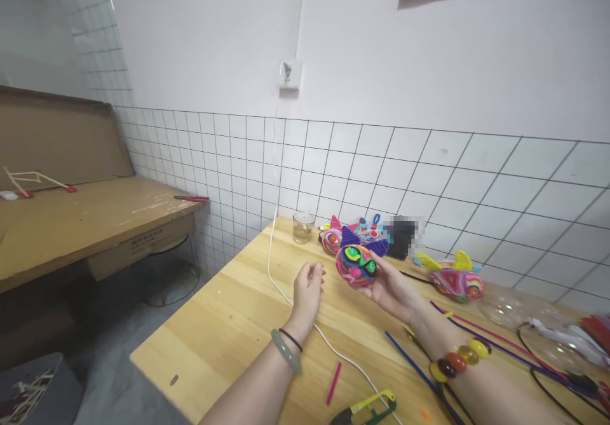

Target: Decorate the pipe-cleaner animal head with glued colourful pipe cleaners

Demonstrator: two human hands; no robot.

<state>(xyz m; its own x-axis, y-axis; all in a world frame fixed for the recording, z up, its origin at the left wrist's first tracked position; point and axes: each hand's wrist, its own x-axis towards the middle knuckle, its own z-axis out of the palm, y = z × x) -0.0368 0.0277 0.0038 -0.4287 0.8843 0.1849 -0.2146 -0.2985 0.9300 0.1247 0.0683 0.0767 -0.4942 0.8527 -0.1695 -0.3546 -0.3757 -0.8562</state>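
Note:
My right hand (388, 288) grips a round, fuzzy pipe-cleaner animal face (355, 266) with a pink rim, green eyes and purple ears, tilted toward me above the table. Just left of it is my left hand (309, 291), its fingers curled in, apart from the craft; nothing shows in it. Behind the held piece stand a pink pipe-cleaner fish (331, 239) and a blue-and-red pipe-cleaner piece (370, 229), partly hidden. Another pink fish with yellow fins (457, 283) lies to the right.
A glass cup (303, 229) stands near the wall. A white cord (333, 347) crosses the wooden table (229, 330). Yellow-green scissors (376, 406), a short pink stick (334, 384), loose pipe cleaners (495, 334) and clear plastic domes (505, 307) lie around. A cardboard-coloured desk (95, 215) is at left.

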